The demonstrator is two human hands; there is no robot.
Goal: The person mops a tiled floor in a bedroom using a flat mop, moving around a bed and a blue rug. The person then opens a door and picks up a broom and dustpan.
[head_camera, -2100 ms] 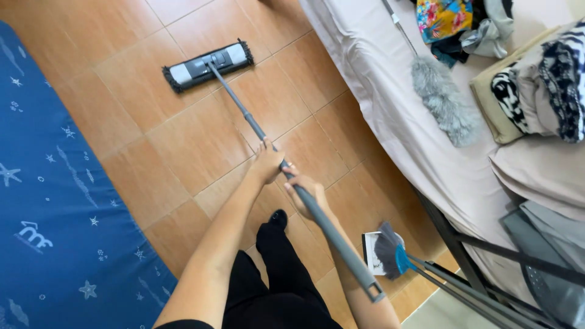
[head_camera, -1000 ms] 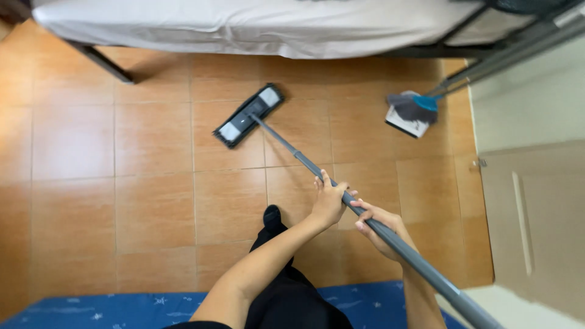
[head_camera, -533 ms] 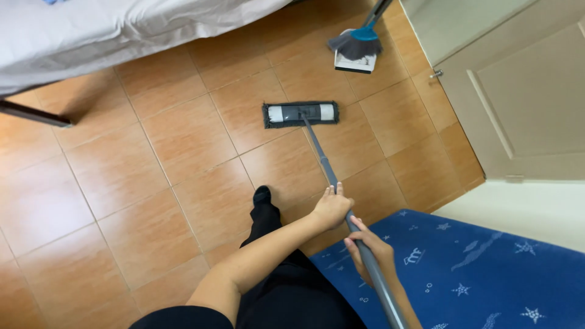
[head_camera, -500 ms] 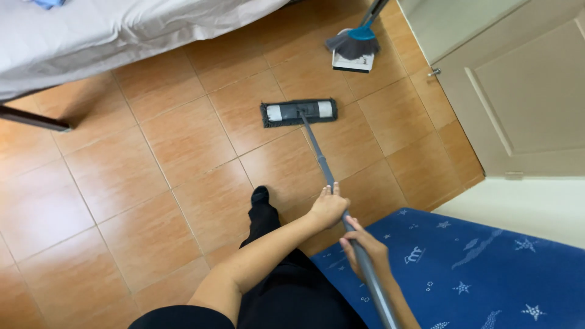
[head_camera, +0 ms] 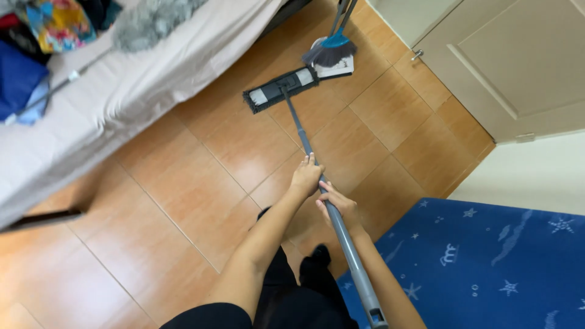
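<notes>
The flat mop is being pushed farther out across the tiled floor, its head now lying beside the broom; the handle is being gripped by left hand and right hand, fingers wrapped tight.

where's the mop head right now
The flat mop head lies on the tiled floor at the top centre of the head view, beside the blue broom near the bed.
</notes>
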